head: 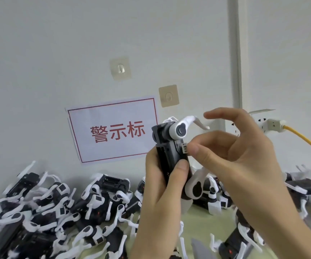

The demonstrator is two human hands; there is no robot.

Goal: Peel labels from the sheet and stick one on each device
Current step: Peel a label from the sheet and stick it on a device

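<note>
Your left hand (165,176) is wrapped round the black body of one device (171,146) in the middle of the frame, thumb laid across its front face, fingers curled behind, and the unit stands nearly upright in front of the wall. Its white arm (186,125) sticks out at the top, angling to the right, with a round grey hub at the joint.

Your right hand (244,152) comes in from the right side, and thumb and forefinger pinch a small label (185,148) right at the device's right edge, just below that hub. The label touches the device's side; whether it is stuck down flat you cannot tell from here. The other fingers of that hand are spread loosely above, the top one hanging near the tip of the white arm.

Across the lower part of the frame lies a big heap of devices (61,208), black bodies and white arms tangled together, filling the lower left and running behind your hands to the lower right. They rest on a pale green table (199,217). Near the bottom edge, right of centre, a grey sheet corner (197,249) pokes up, blurred, so what it is stays unclear.

On the wall behind, left of the held device, hangs a red-bordered sign (113,129) with red characters. Two adhesive hooks (120,69) sit above it. At the right, a yellow cable (304,139) runs from a plug in a wall socket (263,122).
</note>
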